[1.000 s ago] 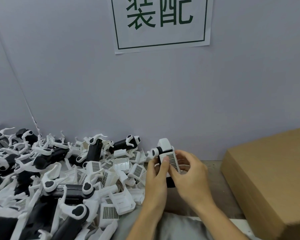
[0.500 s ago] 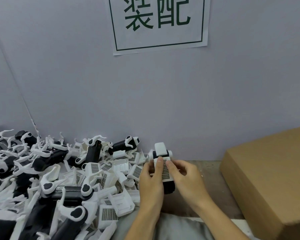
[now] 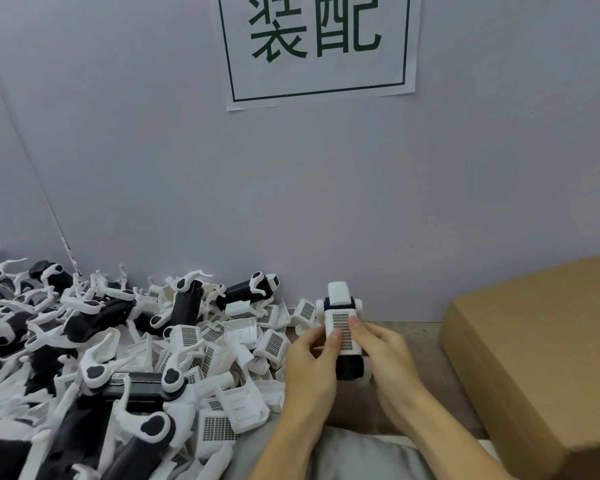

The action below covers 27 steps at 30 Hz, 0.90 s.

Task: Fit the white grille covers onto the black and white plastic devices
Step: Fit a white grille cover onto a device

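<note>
single head-worn view, forward and slightly down, close over the hands (image 3: 347,362), facing the wall (image 3: 153,168)

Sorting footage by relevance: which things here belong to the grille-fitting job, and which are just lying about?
In the job: left hand, right hand, held device, its grille cover, pile of devices and loose covers.
Lying about: cardboard box, wall sign, grey cloth.

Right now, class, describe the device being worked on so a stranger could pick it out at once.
Find the cardboard box on the right; just left of it, the left hand and right hand grip one black and white device. Unlike those lying in the pile, it stands upright, both thumbs pressing the white grille cover.
</note>
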Each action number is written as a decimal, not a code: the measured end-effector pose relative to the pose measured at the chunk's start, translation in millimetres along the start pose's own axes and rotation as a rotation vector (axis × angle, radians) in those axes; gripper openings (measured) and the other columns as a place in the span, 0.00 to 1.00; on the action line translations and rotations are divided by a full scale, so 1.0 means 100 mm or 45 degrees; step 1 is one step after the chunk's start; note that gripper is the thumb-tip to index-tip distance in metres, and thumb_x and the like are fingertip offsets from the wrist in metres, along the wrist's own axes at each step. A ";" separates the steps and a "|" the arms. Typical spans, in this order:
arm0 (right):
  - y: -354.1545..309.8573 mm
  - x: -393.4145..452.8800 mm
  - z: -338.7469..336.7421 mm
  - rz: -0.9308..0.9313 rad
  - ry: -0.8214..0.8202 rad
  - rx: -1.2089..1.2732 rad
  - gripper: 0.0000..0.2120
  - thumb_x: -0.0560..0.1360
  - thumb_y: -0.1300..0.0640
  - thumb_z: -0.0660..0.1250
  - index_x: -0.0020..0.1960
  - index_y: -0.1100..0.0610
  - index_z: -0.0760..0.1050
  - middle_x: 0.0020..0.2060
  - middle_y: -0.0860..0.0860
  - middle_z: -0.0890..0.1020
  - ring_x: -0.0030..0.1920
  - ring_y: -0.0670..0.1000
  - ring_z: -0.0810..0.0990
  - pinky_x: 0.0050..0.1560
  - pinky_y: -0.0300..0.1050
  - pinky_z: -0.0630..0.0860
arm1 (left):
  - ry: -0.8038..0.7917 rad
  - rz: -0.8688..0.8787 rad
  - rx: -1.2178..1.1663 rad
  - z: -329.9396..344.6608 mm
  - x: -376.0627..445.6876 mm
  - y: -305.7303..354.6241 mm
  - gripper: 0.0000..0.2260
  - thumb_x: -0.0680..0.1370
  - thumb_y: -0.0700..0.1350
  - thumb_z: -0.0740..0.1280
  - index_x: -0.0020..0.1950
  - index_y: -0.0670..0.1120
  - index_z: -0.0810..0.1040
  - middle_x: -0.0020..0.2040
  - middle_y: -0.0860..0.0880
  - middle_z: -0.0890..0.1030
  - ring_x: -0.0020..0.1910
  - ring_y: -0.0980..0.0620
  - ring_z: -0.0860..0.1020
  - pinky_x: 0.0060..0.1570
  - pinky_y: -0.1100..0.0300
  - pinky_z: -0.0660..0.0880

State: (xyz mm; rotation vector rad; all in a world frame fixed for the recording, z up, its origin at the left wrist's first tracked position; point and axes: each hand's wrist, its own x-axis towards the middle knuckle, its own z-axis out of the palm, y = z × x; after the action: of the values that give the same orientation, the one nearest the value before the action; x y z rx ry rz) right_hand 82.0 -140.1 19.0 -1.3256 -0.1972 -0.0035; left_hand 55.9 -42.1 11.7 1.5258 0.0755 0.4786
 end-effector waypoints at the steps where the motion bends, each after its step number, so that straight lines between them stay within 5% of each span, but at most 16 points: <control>1: 0.01 0.00 0.00 -0.027 -0.032 -0.072 0.08 0.80 0.59 0.67 0.51 0.54 0.85 0.46 0.52 0.88 0.50 0.51 0.86 0.53 0.48 0.81 | 0.035 0.009 0.037 0.00 0.01 -0.01 0.08 0.82 0.42 0.66 0.55 0.45 0.84 0.48 0.46 0.86 0.51 0.48 0.84 0.55 0.52 0.79; 4: 0.00 0.00 0.01 -0.144 0.025 -0.364 0.12 0.79 0.62 0.68 0.46 0.46 0.83 0.42 0.42 0.87 0.47 0.44 0.85 0.50 0.39 0.80 | 0.099 -0.003 0.061 -0.01 0.02 -0.01 0.06 0.81 0.40 0.67 0.53 0.48 0.83 0.47 0.50 0.86 0.49 0.52 0.84 0.51 0.60 0.78; 7: 0.00 0.03 -0.02 -0.153 0.150 -0.293 0.10 0.79 0.61 0.69 0.46 0.47 0.82 0.40 0.43 0.87 0.45 0.43 0.86 0.46 0.39 0.78 | 0.118 -0.060 -0.057 -0.01 0.02 0.02 0.02 0.76 0.44 0.74 0.48 0.48 0.83 0.43 0.49 0.86 0.45 0.52 0.84 0.44 0.64 0.78; 11: -0.01 0.05 -0.07 -0.114 0.196 -0.179 0.03 0.80 0.59 0.68 0.49 0.54 0.81 0.38 0.48 0.87 0.42 0.46 0.86 0.43 0.41 0.78 | 0.083 -0.272 -0.309 0.00 0.03 0.01 0.10 0.77 0.47 0.72 0.51 0.40 0.84 0.47 0.42 0.86 0.49 0.42 0.84 0.54 0.46 0.78; 14: -0.01 0.03 -0.09 -0.321 0.185 -0.621 0.07 0.79 0.57 0.68 0.44 0.48 0.81 0.42 0.45 0.84 0.44 0.43 0.83 0.48 0.41 0.79 | 0.104 -0.346 -0.371 -0.02 0.05 -0.02 0.11 0.77 0.44 0.72 0.52 0.37 0.83 0.48 0.38 0.85 0.45 0.41 0.83 0.53 0.45 0.78; 17: -0.02 -0.03 -0.03 -0.487 -0.038 -1.039 0.09 0.78 0.44 0.65 0.47 0.47 0.80 0.41 0.43 0.83 0.44 0.42 0.80 0.44 0.36 0.75 | 0.244 -0.390 -0.383 -0.05 0.08 -0.04 0.11 0.76 0.45 0.74 0.48 0.36 0.82 0.39 0.39 0.82 0.33 0.46 0.78 0.36 0.54 0.75; 21: 0.01 -0.02 0.00 -0.253 -0.082 -1.225 0.12 0.76 0.44 0.65 0.53 0.50 0.73 0.45 0.46 0.80 0.45 0.46 0.79 0.37 0.37 0.72 | 0.250 -0.330 -0.499 -0.05 0.06 0.05 0.16 0.82 0.46 0.63 0.44 0.37 0.84 0.41 0.42 0.86 0.36 0.46 0.85 0.31 0.59 0.79; 24: -0.09 -0.01 -0.15 0.018 0.031 -0.964 0.11 0.74 0.49 0.67 0.38 0.55 0.75 0.29 0.45 0.79 0.27 0.41 0.76 0.27 0.33 0.70 | 0.337 0.037 -0.160 -0.02 0.01 0.06 0.15 0.81 0.37 0.62 0.40 0.45 0.84 0.41 0.52 0.86 0.44 0.56 0.83 0.42 0.66 0.75; 27: -0.34 0.03 -0.33 0.251 0.221 -0.530 0.16 0.75 0.50 0.64 0.31 0.57 0.75 0.28 0.51 0.76 0.30 0.51 0.73 0.33 0.41 0.68 | 0.440 0.181 0.026 -0.02 -0.02 0.06 0.17 0.79 0.32 0.61 0.38 0.49 0.82 0.39 0.57 0.83 0.45 0.60 0.79 0.48 0.61 0.70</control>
State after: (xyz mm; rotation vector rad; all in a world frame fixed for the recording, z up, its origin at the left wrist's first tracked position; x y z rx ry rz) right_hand 85.6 -180.4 44.9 -1.7465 0.0892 0.0073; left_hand 52.3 -41.3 17.0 1.4607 0.2422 0.8545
